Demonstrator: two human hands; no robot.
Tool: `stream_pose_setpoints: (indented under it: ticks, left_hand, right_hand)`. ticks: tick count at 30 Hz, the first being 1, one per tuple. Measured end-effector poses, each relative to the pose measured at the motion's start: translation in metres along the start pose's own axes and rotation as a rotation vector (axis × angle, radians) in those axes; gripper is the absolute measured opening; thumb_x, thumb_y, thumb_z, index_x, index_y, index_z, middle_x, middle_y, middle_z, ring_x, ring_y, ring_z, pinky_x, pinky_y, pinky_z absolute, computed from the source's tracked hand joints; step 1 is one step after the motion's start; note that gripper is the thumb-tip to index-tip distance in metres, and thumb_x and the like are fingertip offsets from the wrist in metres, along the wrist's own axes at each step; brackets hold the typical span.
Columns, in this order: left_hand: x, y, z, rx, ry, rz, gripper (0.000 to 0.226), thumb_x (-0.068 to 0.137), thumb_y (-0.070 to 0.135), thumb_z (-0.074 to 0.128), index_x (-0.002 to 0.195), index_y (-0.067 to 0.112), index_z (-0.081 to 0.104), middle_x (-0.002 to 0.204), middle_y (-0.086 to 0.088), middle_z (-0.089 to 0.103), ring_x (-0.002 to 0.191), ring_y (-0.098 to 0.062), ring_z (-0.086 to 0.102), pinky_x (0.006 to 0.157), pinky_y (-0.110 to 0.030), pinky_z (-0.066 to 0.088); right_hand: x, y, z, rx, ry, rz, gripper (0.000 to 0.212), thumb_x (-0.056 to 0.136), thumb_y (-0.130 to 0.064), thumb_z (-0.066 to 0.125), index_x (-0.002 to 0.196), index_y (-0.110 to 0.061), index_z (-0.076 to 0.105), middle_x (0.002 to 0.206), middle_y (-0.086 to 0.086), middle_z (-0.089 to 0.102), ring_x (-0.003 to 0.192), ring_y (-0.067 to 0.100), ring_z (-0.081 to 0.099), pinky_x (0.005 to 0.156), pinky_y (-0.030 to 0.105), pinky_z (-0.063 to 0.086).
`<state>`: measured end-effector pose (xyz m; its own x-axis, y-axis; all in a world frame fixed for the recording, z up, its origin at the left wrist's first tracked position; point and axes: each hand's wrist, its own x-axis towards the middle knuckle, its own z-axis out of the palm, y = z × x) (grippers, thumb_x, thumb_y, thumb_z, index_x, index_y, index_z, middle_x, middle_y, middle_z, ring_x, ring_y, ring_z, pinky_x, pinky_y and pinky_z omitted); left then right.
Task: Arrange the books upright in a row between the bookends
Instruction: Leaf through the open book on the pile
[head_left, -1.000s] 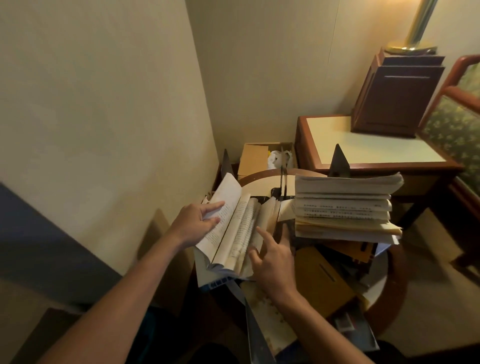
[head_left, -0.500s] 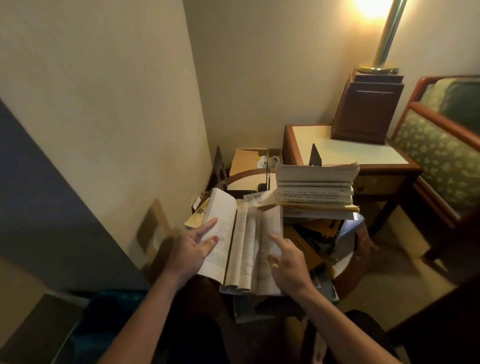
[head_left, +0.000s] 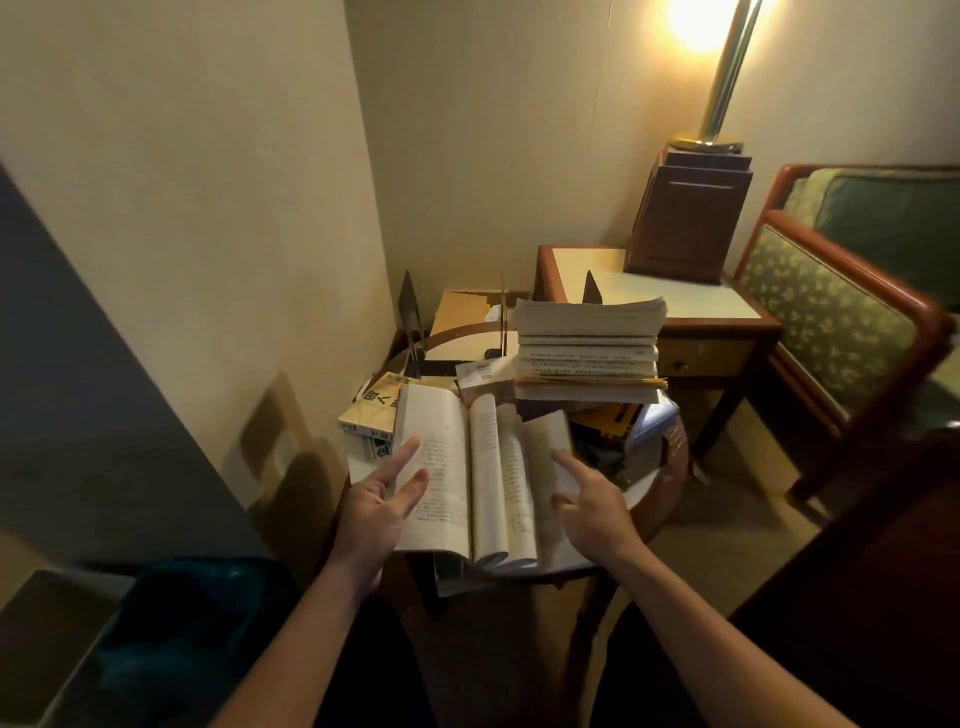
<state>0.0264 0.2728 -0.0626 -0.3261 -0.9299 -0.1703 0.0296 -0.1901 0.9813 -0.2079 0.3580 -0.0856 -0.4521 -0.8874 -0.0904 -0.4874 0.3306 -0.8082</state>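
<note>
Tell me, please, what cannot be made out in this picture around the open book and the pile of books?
Head view only.
Open book: its print is too small to read.
Right hand: whether it pinches a page; blurred pages cover its fingertips.
Right bookend: base hidden behind the pile of books.
Clutter under the pile: dark, covered by books.
Lamp: top cut off by the upper edge.

Open book (head_left: 441, 467): matt off-white paper, printed pages. Stack of books (head_left: 587, 332): paper edges, yellowed, slightly rough. Bookends (head_left: 409, 312): thin dark sheet, looks like matt metal. Table (head_left: 678, 457): reddish wood rim, glossy varnish. Lamp pole (head_left: 727, 67): polished brass-coloured metal. Armchair (head_left: 826, 322): patterned cloth, glossy wood frame. Box (head_left: 460, 312): matt brown cardboard.
</note>
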Motion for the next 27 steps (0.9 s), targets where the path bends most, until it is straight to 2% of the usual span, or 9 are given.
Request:
stream_pose_setpoints:
  ticks: [3, 6, 9, 11, 14, 17, 20, 24, 27]
  left_hand:
    - [0.001, -0.007, -0.001, -0.029, 0.003, -0.005, 0.046, 0.093, 0.019, 0.064, 0.132, 0.042, 0.06, 0.129, 0.003, 0.062, 0.102, -0.021, 0.072, 0.075, -0.043, 0.062]
    - [0.006, -0.013, -0.004, -0.053, 0.003, -0.004, 0.046, 0.093, 0.018, 0.064, 0.135, 0.038, 0.059, 0.128, 0.003, 0.063, 0.101, -0.019, 0.072, 0.075, -0.04, 0.062]
    - [0.008, -0.016, -0.002, -0.068, 0.011, 0.0, 0.046, 0.093, 0.018, 0.065, 0.135, 0.035, 0.06, 0.128, 0.004, 0.063, 0.103, -0.018, 0.071, 0.077, -0.04, 0.062]
    - [0.009, -0.018, 0.001, -0.073, 0.016, 0.014, 0.045, 0.094, 0.018, 0.064, 0.135, 0.035, 0.059, 0.128, 0.006, 0.063, 0.103, -0.018, 0.07, 0.077, -0.039, 0.062]
    - [0.01, -0.023, 0.003, -0.07, 0.031, 0.023, 0.044, 0.093, 0.02, 0.065, 0.133, 0.038, 0.061, 0.132, 0.007, 0.059, 0.109, -0.02, 0.068, 0.081, -0.043, 0.062]
    - [0.012, -0.026, 0.001, -0.077, 0.044, 0.022, 0.043, 0.093, 0.022, 0.066, 0.132, 0.039, 0.062, 0.135, 0.006, 0.058, 0.112, -0.021, 0.066, 0.085, -0.046, 0.061]
    - [0.011, -0.028, -0.003, -0.072, 0.05, 0.011, 0.042, 0.093, 0.025, 0.066, 0.13, 0.043, 0.061, 0.135, 0.004, 0.059, 0.11, -0.023, 0.067, 0.083, -0.048, 0.061]
    - [0.011, -0.029, -0.007, -0.064, 0.064, -0.001, 0.042, 0.093, 0.024, 0.066, 0.132, 0.041, 0.061, 0.133, 0.006, 0.06, 0.109, -0.02, 0.067, 0.08, -0.04, 0.062]
    - [0.012, -0.029, -0.01, -0.063, 0.064, -0.022, 0.041, 0.093, 0.023, 0.066, 0.13, 0.041, 0.062, 0.125, 0.009, 0.062, 0.104, -0.019, 0.069, 0.075, -0.036, 0.062]
  right_hand:
    - [-0.002, 0.003, 0.007, -0.072, 0.002, 0.032, 0.06, 0.097, -0.023, 0.06, 0.153, -0.028, 0.038, 0.147, 0.009, 0.045, 0.133, 0.026, 0.046, 0.105, 0.034, 0.042]
    - [-0.004, 0.003, 0.018, -0.219, 0.026, 0.043, 0.059, 0.098, -0.042, 0.056, 0.153, -0.03, 0.036, 0.147, 0.012, 0.043, 0.132, 0.031, 0.045, 0.108, 0.045, 0.044]
    - [-0.008, 0.002, 0.023, -0.459, 0.046, 0.08, 0.059, 0.1, -0.053, 0.042, 0.155, -0.035, 0.03, 0.16, 0.011, 0.026, 0.144, 0.039, 0.024, 0.117, 0.053, 0.025]
    - [-0.013, 0.004, 0.026, -0.472, 0.092, 0.004, 0.059, 0.1, -0.055, 0.03, 0.156, -0.036, 0.025, 0.165, 0.01, 0.015, 0.15, 0.038, 0.012, 0.122, 0.054, 0.012]
    - [-0.023, -0.002, 0.029, -0.303, 0.096, -0.212, 0.058, 0.1, -0.055, 0.023, 0.156, -0.041, 0.018, 0.168, 0.001, 0.005, 0.154, 0.027, 0.003, 0.123, 0.051, 0.01]
    - [-0.03, -0.014, 0.029, -0.277, -0.049, -0.337, 0.053, 0.105, -0.049, 0.031, 0.154, -0.049, 0.013, 0.166, -0.013, -0.005, 0.152, 0.013, -0.012, 0.122, 0.045, 0.009]
    - [-0.032, -0.021, 0.028, -0.38, -0.216, -0.341, 0.056, 0.103, -0.054, 0.032, 0.153, -0.051, 0.008, 0.162, -0.018, -0.019, 0.15, 0.012, -0.02, 0.124, 0.047, 0.006]
    - [-0.03, -0.022, 0.023, -0.51, -0.323, -0.335, 0.08, 0.092, -0.069, 0.044, 0.153, -0.051, -0.004, 0.157, -0.019, -0.034, 0.146, 0.012, -0.028, 0.123, 0.049, 0.005]
    - [-0.028, -0.019, 0.019, -0.567, -0.36, -0.371, 0.099, 0.082, -0.076, 0.054, 0.152, -0.052, -0.012, 0.157, -0.016, -0.036, 0.147, 0.014, -0.027, 0.122, 0.048, 0.005]
